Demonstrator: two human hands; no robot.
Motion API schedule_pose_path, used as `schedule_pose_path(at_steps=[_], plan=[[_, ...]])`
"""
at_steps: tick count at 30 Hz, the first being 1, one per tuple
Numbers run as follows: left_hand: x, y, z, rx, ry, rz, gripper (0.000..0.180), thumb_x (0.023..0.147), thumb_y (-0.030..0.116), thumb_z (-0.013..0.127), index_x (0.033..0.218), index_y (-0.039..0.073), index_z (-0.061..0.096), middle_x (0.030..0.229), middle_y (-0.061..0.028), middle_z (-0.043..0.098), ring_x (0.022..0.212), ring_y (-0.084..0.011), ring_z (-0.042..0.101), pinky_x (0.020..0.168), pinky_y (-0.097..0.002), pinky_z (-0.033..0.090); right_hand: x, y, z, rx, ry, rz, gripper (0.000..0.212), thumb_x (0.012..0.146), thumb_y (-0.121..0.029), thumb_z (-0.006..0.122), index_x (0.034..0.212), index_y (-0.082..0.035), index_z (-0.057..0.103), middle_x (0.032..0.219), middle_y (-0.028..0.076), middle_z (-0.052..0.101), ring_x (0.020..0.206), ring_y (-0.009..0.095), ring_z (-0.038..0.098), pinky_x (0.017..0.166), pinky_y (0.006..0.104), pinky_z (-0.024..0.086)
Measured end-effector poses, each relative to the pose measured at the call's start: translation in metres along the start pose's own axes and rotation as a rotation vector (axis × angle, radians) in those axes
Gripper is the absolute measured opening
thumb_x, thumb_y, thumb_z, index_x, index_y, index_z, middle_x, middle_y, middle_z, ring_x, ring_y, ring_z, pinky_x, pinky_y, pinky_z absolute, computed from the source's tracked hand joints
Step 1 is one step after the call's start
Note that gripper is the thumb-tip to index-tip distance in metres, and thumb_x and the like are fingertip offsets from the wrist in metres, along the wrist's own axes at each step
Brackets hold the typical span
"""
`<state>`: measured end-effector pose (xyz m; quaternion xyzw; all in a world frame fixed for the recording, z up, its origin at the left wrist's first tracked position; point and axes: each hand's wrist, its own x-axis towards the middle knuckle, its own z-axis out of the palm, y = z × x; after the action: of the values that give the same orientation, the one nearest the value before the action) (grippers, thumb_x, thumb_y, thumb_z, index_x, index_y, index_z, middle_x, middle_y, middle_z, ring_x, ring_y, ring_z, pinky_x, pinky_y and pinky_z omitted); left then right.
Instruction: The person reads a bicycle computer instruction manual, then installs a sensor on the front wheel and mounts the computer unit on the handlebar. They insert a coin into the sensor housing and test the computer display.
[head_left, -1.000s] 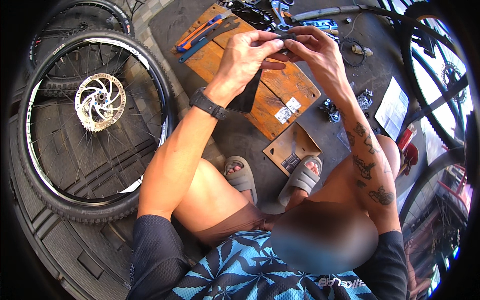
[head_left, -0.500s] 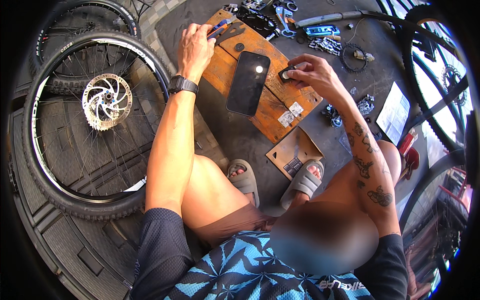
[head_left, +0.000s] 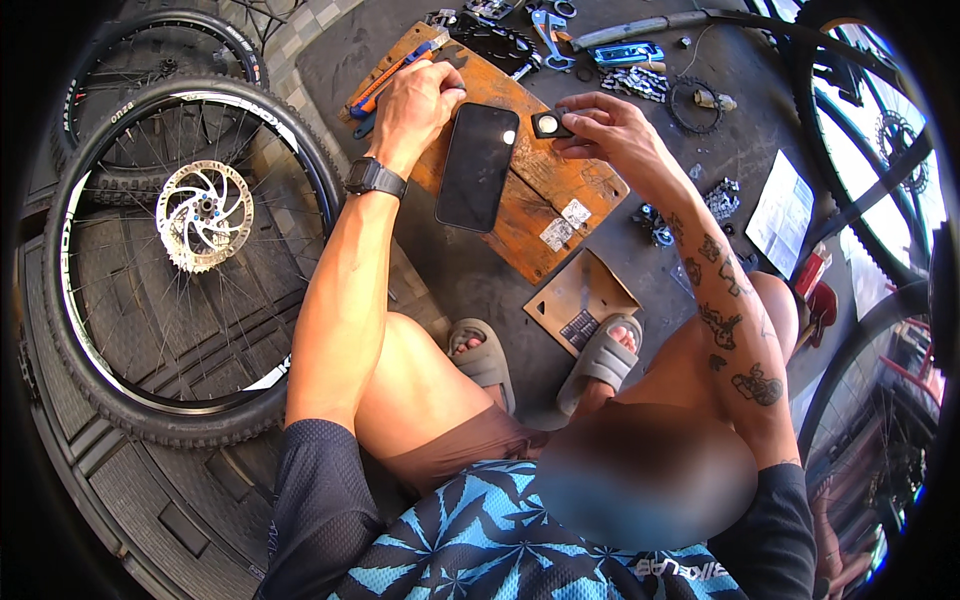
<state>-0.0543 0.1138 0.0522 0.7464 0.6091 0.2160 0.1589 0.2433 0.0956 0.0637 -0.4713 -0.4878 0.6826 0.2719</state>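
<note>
My right hand [head_left: 605, 130] pinches a small black square piece [head_left: 547, 124] with a round silver disc like a coin cell in it, above the wooden bench top [head_left: 530, 235]. My left hand [head_left: 418, 108] is over the bench's far left part, fingers curled and pressed together. What they hold, if anything, is hidden. Between both hands lies a black smartphone [head_left: 477, 170], screen up. An orange and blue utility knife [head_left: 385, 80] rests on the bench just beyond my left hand.
Left stands a bicycle wheel with a disc rotor [head_left: 205, 215], another tyre behind it. Beyond the bench lie a blue tool [head_left: 553, 38], chains [head_left: 635, 84] and a ring [head_left: 695, 106]. A cardboard piece [head_left: 580, 300] lies by my feet, a paper sheet [head_left: 785, 215] at right.
My left hand has left the knife and moved right and nearer, over where a small round black cap lay. My right hand has turned the square piece so its silver disc faces up.
</note>
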Motion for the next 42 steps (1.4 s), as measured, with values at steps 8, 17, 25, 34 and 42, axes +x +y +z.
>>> schedule_pose_path(at_steps=[8, 17, 25, 34, 42], plan=[[-0.009, 0.068, 0.003, -0.708, -0.066, -0.207, 0.018, 0.098, 0.015, 0.079, 0.113, 0.005, 0.079, 0.09, -0.0002, 0.078, 0.08, -0.0061, 0.07, 0.068, -0.0219, 0.055, -0.001, -0.011, 0.006, 0.145, 0.02, -0.083, 0.038, 0.109, -0.015, 0.063, 0.14, 0.005, 0.055, 0.127, 0.021, 0.07, 0.114, 0.027, 0.076, 0.098, 0.0291, 0.065], [-0.017, 0.09, 0.003, -0.897, 0.069, -0.328, 0.015, 0.093, 0.016, 0.084, 0.101, 0.003, 0.08, 0.086, 0.0001, 0.076, 0.074, -0.0056, 0.067, 0.063, -0.022, 0.052, -0.001, -0.017, 0.012, 0.143, 0.066, -0.116, 0.037, 0.107, -0.013, 0.067, 0.135, 0.007, 0.054, 0.124, 0.022, 0.071, 0.111, 0.028, 0.077, 0.097, 0.03, 0.065], [-0.019, 0.094, 0.019, -0.869, 0.168, -0.333, 0.022, 0.095, 0.019, 0.083, 0.107, 0.002, 0.076, 0.09, -0.0017, 0.076, 0.076, -0.0071, 0.068, 0.063, -0.0233, 0.054, 0.0, -0.011, 0.019, 0.231, 0.068, -0.162, 0.034, 0.105, -0.011, 0.069, 0.129, 0.008, 0.055, 0.12, 0.022, 0.072, 0.106, 0.027, 0.078, 0.095, 0.0301, 0.065], [-0.019, 0.095, 0.024, -1.078, 0.056, -0.355, 0.026, 0.1, 0.022, 0.08, 0.113, 0.0, 0.073, 0.097, -0.0029, 0.075, 0.081, -0.0098, 0.07, 0.07, -0.0238, 0.056, -0.002, -0.013, 0.021, 0.238, 0.078, -0.16, 0.032, 0.103, -0.011, 0.071, 0.128, 0.005, 0.058, 0.117, 0.018, 0.075, 0.102, 0.02, 0.077, 0.09, 0.0273, 0.065], [-0.012, 0.074, 0.018, -1.03, 0.047, -0.225, 0.032, 0.102, 0.036, 0.076, 0.103, 0.004, 0.078, 0.09, -0.002, 0.075, 0.079, -0.0087, 0.069, 0.064, -0.0257, 0.057, -0.001, -0.019, 0.021, 0.177, 0.164, -0.2, 0.033, 0.1, -0.014, 0.076, 0.124, 0.007, 0.066, 0.106, 0.014, 0.078, 0.09, 0.017, 0.078, 0.083, 0.0265, 0.065]])
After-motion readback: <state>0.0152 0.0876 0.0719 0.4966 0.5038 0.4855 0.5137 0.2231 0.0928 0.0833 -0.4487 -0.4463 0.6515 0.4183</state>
